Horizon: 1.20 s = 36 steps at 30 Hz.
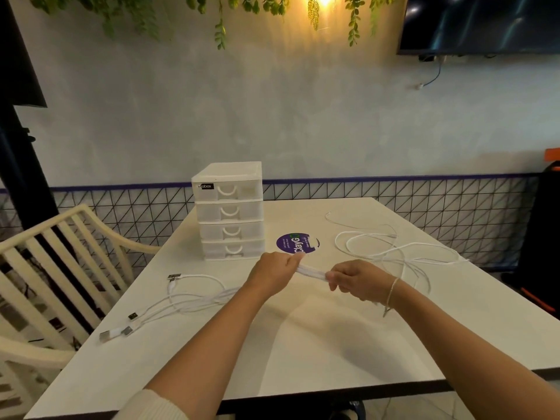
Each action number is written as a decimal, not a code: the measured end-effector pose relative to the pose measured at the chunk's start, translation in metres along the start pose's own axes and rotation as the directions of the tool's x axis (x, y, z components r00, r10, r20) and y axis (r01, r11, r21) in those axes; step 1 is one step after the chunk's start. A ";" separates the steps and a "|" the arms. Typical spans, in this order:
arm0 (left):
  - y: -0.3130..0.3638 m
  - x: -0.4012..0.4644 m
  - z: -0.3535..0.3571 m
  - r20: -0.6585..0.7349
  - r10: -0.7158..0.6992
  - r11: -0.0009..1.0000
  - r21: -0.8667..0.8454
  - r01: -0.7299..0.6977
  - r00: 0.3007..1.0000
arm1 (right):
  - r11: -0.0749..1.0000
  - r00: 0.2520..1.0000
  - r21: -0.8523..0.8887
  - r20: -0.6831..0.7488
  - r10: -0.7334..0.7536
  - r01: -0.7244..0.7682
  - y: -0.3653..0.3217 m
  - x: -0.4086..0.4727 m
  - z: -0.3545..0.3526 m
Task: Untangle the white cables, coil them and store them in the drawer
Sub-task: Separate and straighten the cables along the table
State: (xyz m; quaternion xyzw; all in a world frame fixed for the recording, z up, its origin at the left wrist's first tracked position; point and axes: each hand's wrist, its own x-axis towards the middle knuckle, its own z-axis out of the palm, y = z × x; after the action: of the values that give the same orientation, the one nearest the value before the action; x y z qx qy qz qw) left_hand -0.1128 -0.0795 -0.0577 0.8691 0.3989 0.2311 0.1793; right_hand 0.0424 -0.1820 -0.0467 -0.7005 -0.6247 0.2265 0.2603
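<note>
My left hand (pixel 274 272) and my right hand (pixel 359 281) each grip one end of a folded bundle of white cable (pixel 310 272), held taut between them just above the white table (pixel 303 344). A loose white cable (pixel 397 253) trails from under my right hand and sprawls in loops over the right side of the table. More white cables (pixel 185 298) with USB plugs lie in a bunch at the left. The white drawer unit (pixel 228 210) stands at the back of the table with all its drawers closed.
A round purple sticker (pixel 295 243) lies on the table beside the drawer unit. A cream slatted chair (pixel 60 268) stands at the table's left edge. A dark speaker (pixel 545 237) sits off the right side, and a wall runs behind the table.
</note>
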 end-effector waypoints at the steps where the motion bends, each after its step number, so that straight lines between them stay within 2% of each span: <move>1: -0.002 0.002 0.002 -0.024 -0.005 1.000 0.018 0.005 1.000 | 0.998 0.999 -0.058 0.041 -0.029 0.032 -0.003 -0.002 0.002; 3: -0.003 0.004 0.007 -0.040 -0.004 0.999 0.043 0.006 0.999 | 0.994 0.993 -0.098 0.114 -0.036 0.047 -0.008 -0.006 0.000; 5: -0.002 0.003 0.011 -0.021 0.008 0.998 0.064 -0.007 1.000 | 0.998 0.995 -0.069 0.098 0.010 -0.004 -0.006 -0.007 -0.008; 8: 0.006 -0.002 0.014 0.038 0.100 0.989 0.108 -0.104 0.994 | 0.998 0.993 -0.028 -0.107 0.054 -0.057 0.004 -0.002 -0.018; 10: 0.007 -0.005 0.014 0.044 0.122 0.986 0.112 -0.126 0.992 | 0.997 0.980 0.064 -0.189 0.065 -0.053 0.007 -0.001 -0.014; 12: 0.000 -0.004 0.011 0.015 0.082 0.993 0.080 -0.083 0.997 | 0.995 0.989 0.101 -0.147 0.025 -0.010 0.004 -0.003 -0.006; 14: -0.007 -0.003 0.008 -0.007 0.010 0.999 0.054 -0.010 1.000 | 0.997 0.999 0.074 -0.029 -0.027 0.030 -0.003 -0.007 0.002; 17: -0.008 -0.002 0.010 -0.019 -0.021 0.998 0.052 0.022 1.000 | 0.997 0.999 0.079 0.048 -0.010 0.006 -0.005 -0.010 -0.003; 23: -0.011 -0.003 0.016 0.061 0.021 0.954 0.298 -0.038 0.998 | 0.961 0.998 -0.273 -0.045 0.033 -0.044 0.004 0.004 -0.010; 26: -0.020 -0.001 0.007 0.061 0.009 0.946 0.323 -0.028 0.998 | 0.945 0.993 -0.317 -0.108 0.045 -0.077 0.009 0.013 -0.008; 30: -0.051 -0.001 -0.010 0.010 -0.068 0.935 0.351 0.060 0.998 | 0.930 0.975 -0.342 -0.211 0.065 -0.136 0.016 0.019 -0.009; 36: -0.077 0.005 -0.041 -0.066 -0.158 0.930 0.325 0.171 0.985 | 0.924 0.972 -0.354 -0.225 0.070 -0.148 0.009 0.030 -0.003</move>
State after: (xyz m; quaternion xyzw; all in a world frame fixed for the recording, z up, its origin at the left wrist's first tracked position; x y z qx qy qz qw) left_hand -0.1793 -0.0233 -0.0602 0.8456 0.5068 0.1620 0.0425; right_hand 0.0546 -0.1536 -0.0507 -0.7904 -0.5853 0.0453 0.1752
